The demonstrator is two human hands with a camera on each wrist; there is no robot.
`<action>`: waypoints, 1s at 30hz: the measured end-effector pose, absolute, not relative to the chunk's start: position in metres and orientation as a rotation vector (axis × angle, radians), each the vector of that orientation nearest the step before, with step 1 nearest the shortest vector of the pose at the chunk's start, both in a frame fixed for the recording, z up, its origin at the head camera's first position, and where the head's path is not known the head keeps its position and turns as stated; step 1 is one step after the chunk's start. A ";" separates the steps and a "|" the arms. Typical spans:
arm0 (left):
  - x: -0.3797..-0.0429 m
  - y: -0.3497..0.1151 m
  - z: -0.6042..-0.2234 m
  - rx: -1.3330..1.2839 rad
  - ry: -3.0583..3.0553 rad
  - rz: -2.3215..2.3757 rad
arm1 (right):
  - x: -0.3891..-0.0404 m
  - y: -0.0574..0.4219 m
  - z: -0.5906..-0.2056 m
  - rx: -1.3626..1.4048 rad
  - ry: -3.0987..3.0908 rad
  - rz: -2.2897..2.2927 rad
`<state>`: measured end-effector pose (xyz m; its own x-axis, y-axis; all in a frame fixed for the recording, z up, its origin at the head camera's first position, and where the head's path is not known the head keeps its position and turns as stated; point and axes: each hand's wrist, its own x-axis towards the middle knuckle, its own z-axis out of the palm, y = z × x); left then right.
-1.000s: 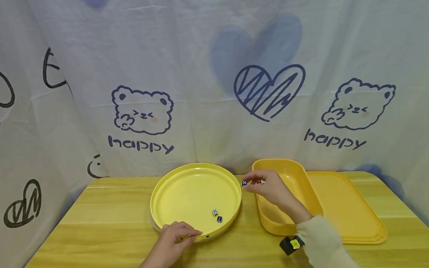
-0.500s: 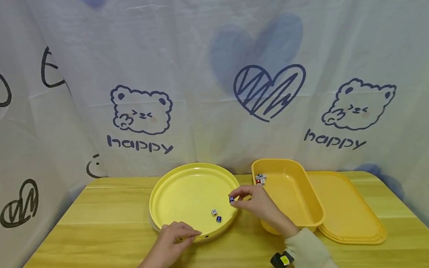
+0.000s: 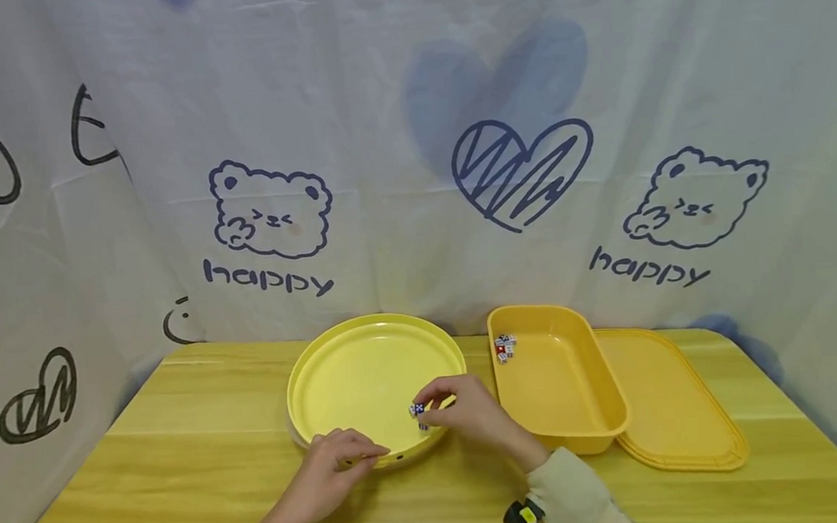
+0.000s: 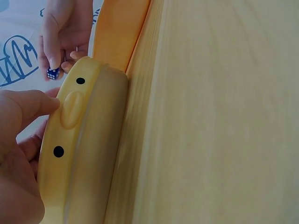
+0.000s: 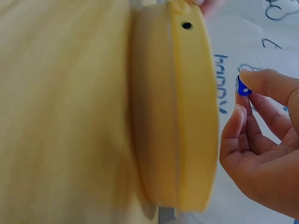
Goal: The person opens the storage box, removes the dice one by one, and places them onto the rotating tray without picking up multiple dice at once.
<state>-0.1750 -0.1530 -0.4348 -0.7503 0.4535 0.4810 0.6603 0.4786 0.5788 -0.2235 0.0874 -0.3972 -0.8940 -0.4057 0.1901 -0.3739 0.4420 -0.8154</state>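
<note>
My right hand (image 3: 476, 415) pinches a blue die (image 3: 419, 408) with white pips between thumb and fingertips, over the right part of a round yellow tray (image 3: 354, 379). In the right wrist view the held blue die (image 5: 243, 87) shows above the tray's rim. Just below it in the head view lies another blue die (image 3: 423, 426) on the tray; a white die (image 3: 413, 412) beside the fingertips is partly hidden. At the near rim my left hand (image 3: 331, 468) grips the tray wall, thumb outside by a moulded beak (image 4: 72, 110) between two black dots, fingers inside.
Right of the tray stands an orange-yellow rectangular box (image 3: 566, 389) with several dice (image 3: 505, 348) in its far left corner. Its flat lid (image 3: 684, 405) lies to the right, close against it. A printed white curtain (image 3: 380, 134) hangs behind the wooden table (image 3: 184, 456).
My right hand has moved left and nearer from beside the box, carrying the blue die over the tray to the dice there. The left hand stays at the near rim.
</note>
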 end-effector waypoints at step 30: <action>-0.176 -0.152 -0.437 -0.912 -2.501 -1.143 | -0.217 0.079 -0.405 -0.746 2.663 -1.434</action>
<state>-0.1761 -0.1518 -0.4372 -0.7749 0.4402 0.4536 0.6311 0.4977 0.5950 -0.2167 0.0790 -0.4053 -0.8850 -0.4214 0.1980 -0.3972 0.4615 -0.7933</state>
